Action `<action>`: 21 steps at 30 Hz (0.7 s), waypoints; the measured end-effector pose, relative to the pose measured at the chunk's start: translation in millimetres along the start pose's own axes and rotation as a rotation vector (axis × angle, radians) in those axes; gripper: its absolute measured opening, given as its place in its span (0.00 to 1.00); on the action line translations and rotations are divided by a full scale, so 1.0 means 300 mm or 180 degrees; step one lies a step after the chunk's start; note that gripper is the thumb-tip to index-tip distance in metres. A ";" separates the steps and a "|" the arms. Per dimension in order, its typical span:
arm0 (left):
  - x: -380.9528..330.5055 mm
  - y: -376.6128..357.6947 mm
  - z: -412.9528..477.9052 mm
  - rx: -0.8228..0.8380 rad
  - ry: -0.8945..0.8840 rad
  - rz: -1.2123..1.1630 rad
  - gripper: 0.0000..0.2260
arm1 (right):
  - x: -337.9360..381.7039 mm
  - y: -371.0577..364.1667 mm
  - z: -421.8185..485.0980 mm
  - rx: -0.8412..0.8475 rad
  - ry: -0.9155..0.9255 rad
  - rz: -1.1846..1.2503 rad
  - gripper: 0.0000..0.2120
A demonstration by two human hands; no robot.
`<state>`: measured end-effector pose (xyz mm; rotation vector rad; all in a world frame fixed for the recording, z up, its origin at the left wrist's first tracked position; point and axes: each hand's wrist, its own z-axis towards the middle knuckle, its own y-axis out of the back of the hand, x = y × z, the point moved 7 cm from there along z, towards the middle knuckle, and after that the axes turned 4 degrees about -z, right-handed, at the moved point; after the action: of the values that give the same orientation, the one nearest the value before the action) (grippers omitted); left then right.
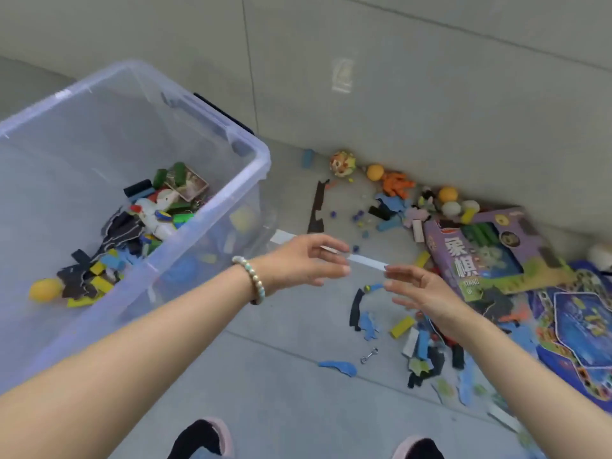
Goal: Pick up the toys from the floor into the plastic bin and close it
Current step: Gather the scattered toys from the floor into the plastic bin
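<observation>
One clear plastic bin (228, 192), open-topped, part-filled. Two orange balls (375, 172) (447, 194) right of bin. Left hand (304, 260), right hand (420, 289): fingers relaxed, empty.

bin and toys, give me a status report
Left hand and right hand both open, empty, above the floor. Bin open, partly filled. Many toys left by the wall, nothing blocking.

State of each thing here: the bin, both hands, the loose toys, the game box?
plastic bin: no lid on, partly filled with toys.
left hand: open, fingers spread, holding nothing.
right hand: open, holding nothing.
loose toys: scattered on the floor.
purple game box: on the floor, outside the bin.
</observation>
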<state>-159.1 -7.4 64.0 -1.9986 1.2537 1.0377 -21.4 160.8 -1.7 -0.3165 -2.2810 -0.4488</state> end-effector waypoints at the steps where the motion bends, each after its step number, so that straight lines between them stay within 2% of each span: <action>1: 0.077 -0.033 0.042 -0.0024 0.0048 0.0393 0.13 | -0.051 0.009 0.003 -0.0013 -0.0029 -0.0019 0.13; 5: 0.359 -0.155 0.136 0.0315 0.0179 0.2079 0.15 | -0.186 0.025 0.011 -0.0098 0.0021 -0.0006 0.11; 8: 0.478 -0.233 0.152 0.0541 0.0078 0.2909 0.19 | -0.250 0.024 0.013 -0.0125 0.0040 0.0012 0.12; 11: 0.519 -0.287 0.161 0.0581 -0.0159 0.3338 0.20 | -0.287 0.016 0.012 -0.0116 0.0044 0.0050 0.14; 16: 0.514 -0.313 0.173 0.0351 -0.0499 0.3467 0.12 | -0.300 0.009 0.009 -0.0177 0.0117 -0.0002 0.13; 18: 0.514 -0.312 0.177 0.0326 -0.0545 0.3551 0.12 | -0.296 0.000 0.011 -0.0209 0.0246 -0.0293 0.12; 21: 0.508 -0.293 0.168 0.0146 -0.0481 0.3659 0.10 | -0.284 -0.028 0.025 -0.0392 0.0461 -0.1168 0.14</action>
<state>-54.5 -5.6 -86.2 -1.0082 2.3547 1.5553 27.5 148.8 -71.2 0.0772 -2.1752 -0.7751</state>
